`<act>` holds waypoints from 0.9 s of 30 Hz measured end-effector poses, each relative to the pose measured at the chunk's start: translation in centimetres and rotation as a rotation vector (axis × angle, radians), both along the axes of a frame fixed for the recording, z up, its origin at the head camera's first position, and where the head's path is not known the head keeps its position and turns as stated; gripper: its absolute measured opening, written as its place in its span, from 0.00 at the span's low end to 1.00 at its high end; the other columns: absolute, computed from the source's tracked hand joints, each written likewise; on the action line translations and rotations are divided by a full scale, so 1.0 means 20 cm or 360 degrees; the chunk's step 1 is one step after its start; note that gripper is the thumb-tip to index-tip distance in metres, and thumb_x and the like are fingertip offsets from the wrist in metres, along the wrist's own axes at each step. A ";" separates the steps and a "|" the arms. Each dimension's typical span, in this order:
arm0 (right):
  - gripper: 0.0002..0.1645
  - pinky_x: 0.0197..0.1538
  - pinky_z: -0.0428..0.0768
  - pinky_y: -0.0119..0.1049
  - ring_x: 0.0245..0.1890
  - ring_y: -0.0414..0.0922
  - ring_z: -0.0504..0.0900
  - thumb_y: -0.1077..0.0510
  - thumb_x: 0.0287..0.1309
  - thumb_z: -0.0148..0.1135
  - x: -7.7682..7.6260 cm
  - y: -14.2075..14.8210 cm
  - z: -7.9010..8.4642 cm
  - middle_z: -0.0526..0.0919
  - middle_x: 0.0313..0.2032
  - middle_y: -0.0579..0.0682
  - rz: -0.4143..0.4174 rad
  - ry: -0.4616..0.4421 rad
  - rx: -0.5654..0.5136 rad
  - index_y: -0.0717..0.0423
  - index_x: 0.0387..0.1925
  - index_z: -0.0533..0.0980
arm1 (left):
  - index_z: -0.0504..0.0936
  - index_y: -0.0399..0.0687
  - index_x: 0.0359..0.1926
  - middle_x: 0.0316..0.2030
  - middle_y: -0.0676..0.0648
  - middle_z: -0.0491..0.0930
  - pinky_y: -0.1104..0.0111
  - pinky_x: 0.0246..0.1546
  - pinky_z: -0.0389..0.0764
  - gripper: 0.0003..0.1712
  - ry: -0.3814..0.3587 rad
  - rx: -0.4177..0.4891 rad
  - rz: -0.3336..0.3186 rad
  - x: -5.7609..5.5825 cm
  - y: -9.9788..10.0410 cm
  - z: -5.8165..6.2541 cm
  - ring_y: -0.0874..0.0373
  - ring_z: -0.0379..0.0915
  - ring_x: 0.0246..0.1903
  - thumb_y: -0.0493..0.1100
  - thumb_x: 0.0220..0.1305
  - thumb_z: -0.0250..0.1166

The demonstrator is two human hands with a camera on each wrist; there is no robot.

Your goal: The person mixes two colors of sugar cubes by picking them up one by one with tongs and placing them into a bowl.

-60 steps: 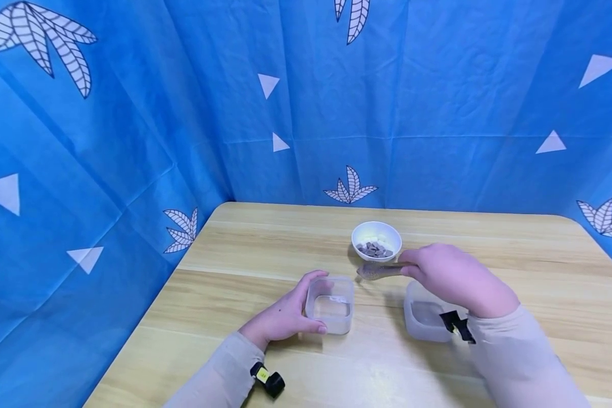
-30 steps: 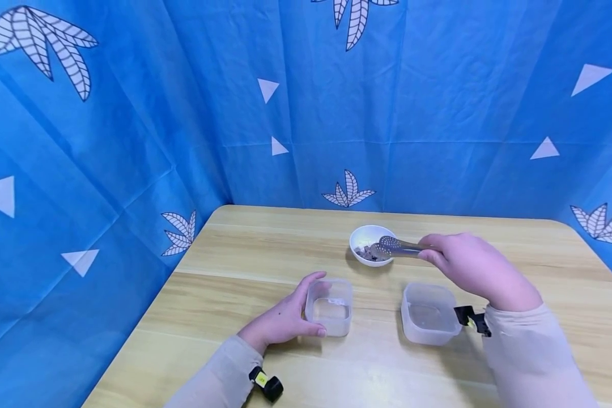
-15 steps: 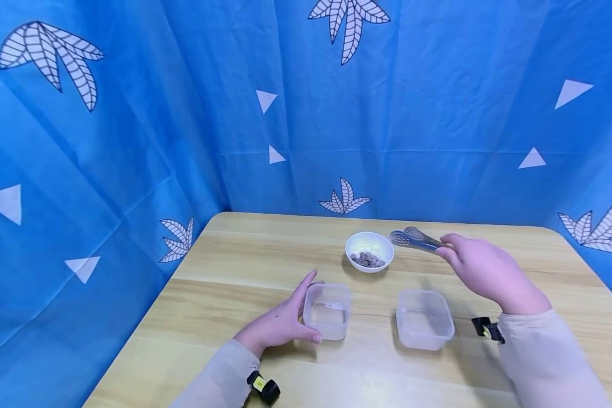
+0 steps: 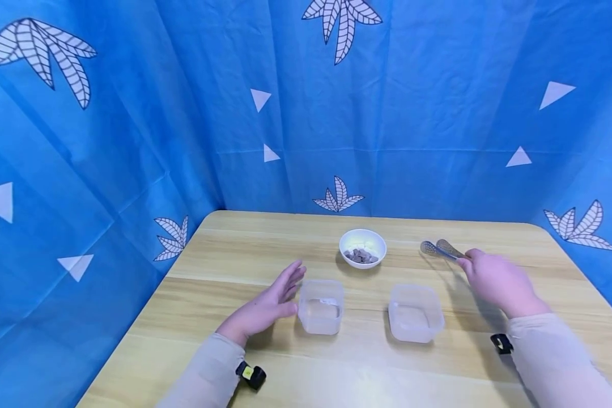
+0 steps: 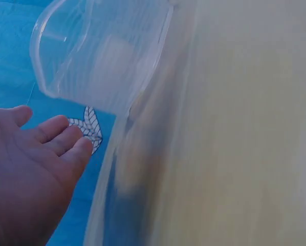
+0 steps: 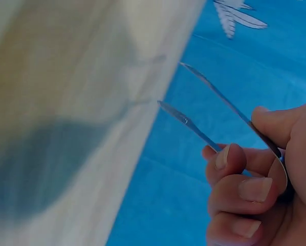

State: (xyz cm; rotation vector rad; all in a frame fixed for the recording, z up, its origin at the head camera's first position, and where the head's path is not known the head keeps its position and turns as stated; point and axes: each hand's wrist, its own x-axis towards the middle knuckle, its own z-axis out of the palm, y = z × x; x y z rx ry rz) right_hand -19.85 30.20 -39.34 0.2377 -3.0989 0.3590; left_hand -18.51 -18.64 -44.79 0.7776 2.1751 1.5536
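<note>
My left hand (image 4: pixel 262 309) is held beside a clear plastic container (image 4: pixel 321 327), its fingers spread and relaxed. In the left wrist view the palm (image 5: pixel 25 174) shows bare, apart from the container (image 5: pixel 122 61). A small whitish patch shows inside that container. At the right, my right hand (image 4: pixel 500 283) grips metal tongs (image 4: pixel 430 248) with perforated ends. Their two arms stand apart with nothing between the tips, as the right wrist view shows, and the fingers (image 6: pixel 255 189) curl round the handle.
A white bowl (image 4: pixel 362 265) with brownish-grey chunks and some white pieces stands at the back middle of the wooden table (image 4: pixel 255 232). A second clear container (image 4: pixel 413 333) sits to the right of the first. Blue patterned curtain (image 4: pixel 413 113) hangs behind and at left.
My right hand has carried the tongs from beside the bowl, over it, then away to the right. My left hand has let go of the left container and drawn back leftward.
</note>
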 end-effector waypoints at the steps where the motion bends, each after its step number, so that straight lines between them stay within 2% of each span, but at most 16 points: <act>1: 0.30 0.44 0.76 0.68 0.43 0.73 0.80 0.45 0.78 0.44 0.00 0.00 -0.02 0.82 0.42 0.72 -0.0005 0.0003 -0.0001 0.71 0.52 0.74 | 0.35 0.64 0.81 0.79 0.50 0.45 0.53 0.73 0.52 0.53 0.0011 -0.0021 0.0022 0.00 -0.01 0.01 0.46 0.46 0.76 0.67 0.70 0.58; 5: 0.32 0.41 0.77 0.67 0.40 0.72 0.80 0.43 0.76 0.47 0.00 -0.01 -0.06 0.82 0.39 0.70 -0.0023 -0.0042 0.0023 0.72 0.52 0.74 | 0.38 0.65 0.81 0.79 0.49 0.45 0.47 0.72 0.54 0.43 0.0081 -0.0164 0.0176 -0.01 -0.03 0.04 0.41 0.48 0.75 0.62 0.76 0.51; 10: 0.40 0.43 0.76 0.70 0.44 0.74 0.79 0.41 0.70 0.55 -0.01 -0.04 -0.09 0.80 0.45 0.75 -0.0006 -0.0169 0.0061 0.78 0.58 0.69 | 0.42 0.63 0.81 0.80 0.47 0.44 0.39 0.70 0.50 0.42 0.0261 -0.0379 0.0425 -0.03 -0.04 0.09 0.41 0.44 0.76 0.65 0.77 0.48; 15: 0.37 0.39 0.78 0.66 0.35 0.65 0.82 0.40 0.67 0.58 -0.04 -0.06 -0.12 0.81 0.33 0.64 0.0023 -0.0278 0.0073 0.76 0.49 0.72 | 0.45 0.58 0.81 0.80 0.45 0.43 0.40 0.70 0.50 0.45 0.0480 -0.0558 0.0595 -0.07 -0.06 0.12 0.42 0.42 0.76 0.68 0.74 0.49; 17: 0.34 0.36 0.79 0.64 0.31 0.59 0.81 0.39 0.67 0.59 -0.04 -0.07 -0.13 0.79 0.29 0.57 0.0028 -0.0308 0.0061 0.72 0.44 0.73 | 0.46 0.56 0.81 0.80 0.44 0.42 0.40 0.70 0.50 0.45 0.0542 -0.0615 0.0632 -0.08 -0.08 0.12 0.43 0.40 0.77 0.67 0.74 0.50; 19: 0.35 0.36 0.79 0.63 0.32 0.58 0.81 0.38 0.67 0.59 -0.04 -0.08 -0.15 0.79 0.30 0.56 0.0027 -0.0323 0.0054 0.71 0.45 0.72 | 0.47 0.54 0.81 0.80 0.44 0.42 0.40 0.70 0.51 0.44 0.0582 -0.0658 0.0645 -0.10 -0.09 0.12 0.43 0.39 0.77 0.66 0.75 0.51; 22: 0.45 0.38 0.79 0.63 0.37 0.64 0.82 0.34 0.66 0.57 -0.02 -0.09 -0.16 0.82 0.37 0.66 0.0021 -0.0304 0.0050 0.75 0.57 0.67 | 0.48 0.53 0.81 0.79 0.43 0.42 0.40 0.70 0.51 0.44 0.0625 -0.0732 0.0644 -0.11 -0.11 0.11 0.42 0.38 0.77 0.65 0.75 0.52; 24: 0.52 0.34 0.80 0.61 0.40 0.68 0.82 0.31 0.66 0.56 -0.01 -0.08 -0.15 0.82 0.42 0.70 0.0006 -0.0256 0.0062 0.75 0.66 0.61 | 0.49 0.52 0.81 0.79 0.41 0.43 0.40 0.71 0.51 0.45 0.0662 -0.0798 0.0647 -0.12 -0.12 0.10 0.41 0.38 0.77 0.67 0.74 0.51; 27: 0.59 0.30 0.79 0.60 0.48 0.76 0.77 0.26 0.66 0.49 -0.01 -0.06 -0.12 0.75 0.55 0.78 -0.0022 -0.0167 0.0114 0.71 0.74 0.54 | 0.51 0.49 0.80 0.79 0.38 0.45 0.41 0.71 0.49 0.46 0.0783 -0.0923 0.0657 -0.13 -0.12 0.10 0.39 0.40 0.76 0.68 0.73 0.51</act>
